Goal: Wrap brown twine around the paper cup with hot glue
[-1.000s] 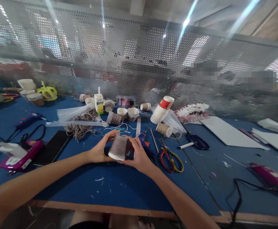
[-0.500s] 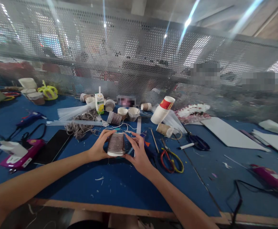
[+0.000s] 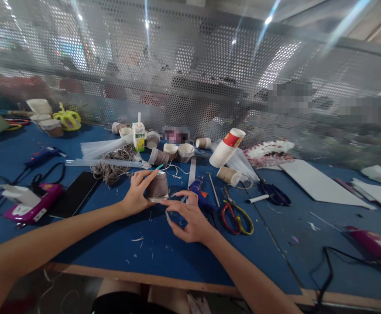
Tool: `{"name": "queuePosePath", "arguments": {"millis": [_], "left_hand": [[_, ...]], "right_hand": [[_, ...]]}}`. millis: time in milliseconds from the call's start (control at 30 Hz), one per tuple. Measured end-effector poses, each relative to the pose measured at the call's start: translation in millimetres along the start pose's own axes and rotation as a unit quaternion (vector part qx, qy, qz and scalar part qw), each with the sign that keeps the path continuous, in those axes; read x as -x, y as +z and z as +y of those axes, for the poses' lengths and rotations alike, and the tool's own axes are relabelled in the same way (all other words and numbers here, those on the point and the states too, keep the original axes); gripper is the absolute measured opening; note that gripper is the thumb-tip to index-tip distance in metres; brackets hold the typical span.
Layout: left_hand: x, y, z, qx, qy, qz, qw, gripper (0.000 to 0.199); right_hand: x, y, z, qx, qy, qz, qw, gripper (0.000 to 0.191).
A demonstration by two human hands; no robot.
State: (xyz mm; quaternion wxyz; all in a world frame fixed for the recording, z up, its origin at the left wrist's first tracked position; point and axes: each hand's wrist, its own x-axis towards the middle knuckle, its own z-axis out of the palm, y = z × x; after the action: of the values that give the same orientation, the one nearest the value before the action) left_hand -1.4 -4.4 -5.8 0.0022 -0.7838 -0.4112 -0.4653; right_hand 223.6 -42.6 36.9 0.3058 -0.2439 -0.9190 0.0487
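A paper cup wrapped in grey-brown cord (image 3: pixel 158 186) is held above the blue table, tilted, its pale rim facing down and toward me. My left hand (image 3: pixel 136 189) grips it from the left, thumb and fingers around its side. My right hand (image 3: pixel 187 218) is just right of and below the cup, fingers spread and bent; one fingertip is close to the rim, and whether it touches I cannot tell. Behind the right hand lies a blue glue gun (image 3: pixel 200 192), partly hidden. Beyond the cup sits another cord-wrapped cup (image 3: pixel 158 157) on its side.
Scissors with red and yellow handles (image 3: pixel 238 218) lie to the right, near a stick (image 3: pixel 213 189). Stacked paper cups (image 3: pixel 224 151) lean farther back. A tangle of grey cord (image 3: pixel 111 168), a black phone (image 3: pixel 75 196) and a magenta power strip (image 3: pixel 35 209) are on the left.
My right hand has let go of the cup's right side and moved down, its fingers spreading. The cup has tipped slightly in my left hand.
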Motion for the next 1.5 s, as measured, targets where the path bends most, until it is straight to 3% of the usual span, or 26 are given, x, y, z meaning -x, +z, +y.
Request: {"name": "queuePosePath", "arguments": {"millis": [300,633,800,900,1000,1100,1167,1267,1333,1500], "left_hand": [[-0.9,-1.4,1.8,0.009,-0.016,0.013,1.000,0.075],[-0.3,0.4,1.1,-0.001,-0.018,-0.002,1.000,0.077],[0.3,0.9,0.7,-0.009,0.001,-0.005,1.000,0.074],[-0.5,0.5,1.2,-0.009,-0.018,-0.012,1.000,0.074],[-1.7,-0.3,1.9,0.021,-0.024,0.001,0.999,0.071],[-2.6,-1.2,1.3,0.084,-0.044,-0.005,0.995,0.072],[-2.7,-1.2,0.2,0.123,-0.054,-0.017,0.991,0.075],[-2.0,0.0,-1.7,0.169,-0.054,-0.024,0.984,0.077],[-1.1,0.9,-2.4,0.197,-0.042,-0.029,0.979,0.080],[0.6,-0.8,-1.4,0.218,0.019,-0.074,0.973,0.089]], "right_hand": [[-2.4,0.2,-5.3,0.013,0.074,-0.048,0.996,0.027],[-3.0,-0.9,-6.6,-0.002,0.022,-0.048,0.999,0.019],[-8.1,3.0,-11.0,0.023,0.066,-0.075,0.995,0.020],[-5.2,2.6,-9.0,-0.016,0.066,-0.046,0.997,0.018],[-1.1,-1.0,-5.4,-0.076,0.071,0.052,0.993,0.013],[-1.0,-3.8,-1.9,-0.082,0.103,0.151,0.980,0.029],[-2.8,-3.0,0.5,-0.054,0.100,0.165,0.980,0.051],[-4.6,3.4,5.1,-0.018,0.095,0.120,0.988,0.080],[-3.6,9.1,8.7,-0.008,0.106,0.091,0.990,0.089],[2.3,16.3,16.0,0.010,0.119,0.050,0.992,0.080]]}}
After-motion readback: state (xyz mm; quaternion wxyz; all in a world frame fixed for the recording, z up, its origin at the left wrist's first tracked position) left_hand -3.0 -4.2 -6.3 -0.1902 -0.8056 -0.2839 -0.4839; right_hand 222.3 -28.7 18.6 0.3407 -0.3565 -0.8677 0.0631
